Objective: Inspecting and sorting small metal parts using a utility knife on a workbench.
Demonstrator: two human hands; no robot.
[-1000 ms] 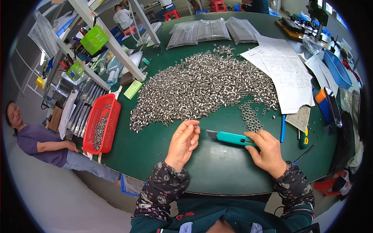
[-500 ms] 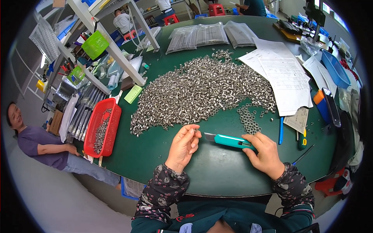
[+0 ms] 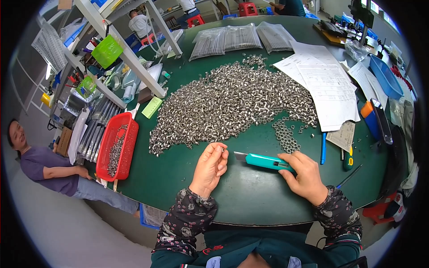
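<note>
My left hand pinches a small metal ring between thumb and forefinger, with the other fingers curled. In my right hand is a teal utility knife. Its blade is out and points left toward the ring, a short gap away from it. Beyond both hands spreads a large pile of small metal rings on the green table. A patch of rings lies flat in rows just past the knife.
A red basket with some rings stands at the left edge, near a person. Bagged metal rods lie at the back. Papers, a blue pen, a screwdriver and a phone are at the right.
My left hand has shifted very slightly left, and the ring in its pinch has turned a little. The knife stays almost where it was in my right hand.
</note>
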